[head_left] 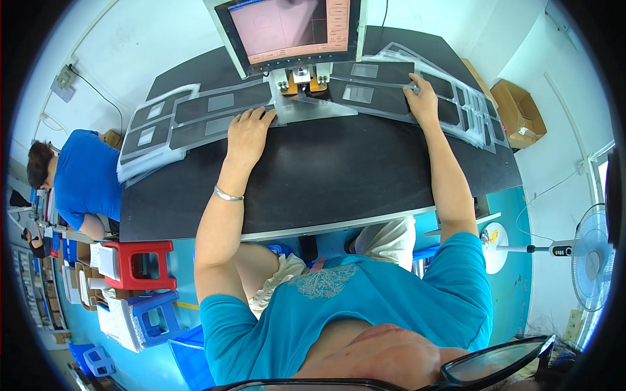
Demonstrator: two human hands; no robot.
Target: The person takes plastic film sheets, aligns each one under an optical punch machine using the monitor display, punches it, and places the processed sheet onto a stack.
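Observation:
Clear plastic sheets with pale borders and small rectangular windows lie across the black table under a small machine head. My left hand rests palm down on the near edge of the sheet left of the machine, fingers stretched out. At the right edge of the sheet on the other side, my right hand lies with fingertips on it, thumb apart from the index finger. Whether both sides are one long sheet I cannot tell. A bright metal plate sits below the machine head.
A monitor stands behind the machine. Stacked clear sheets lie at the table's left and right. A cardboard box and a fan are at right. A person in blue sits at left near a red stool.

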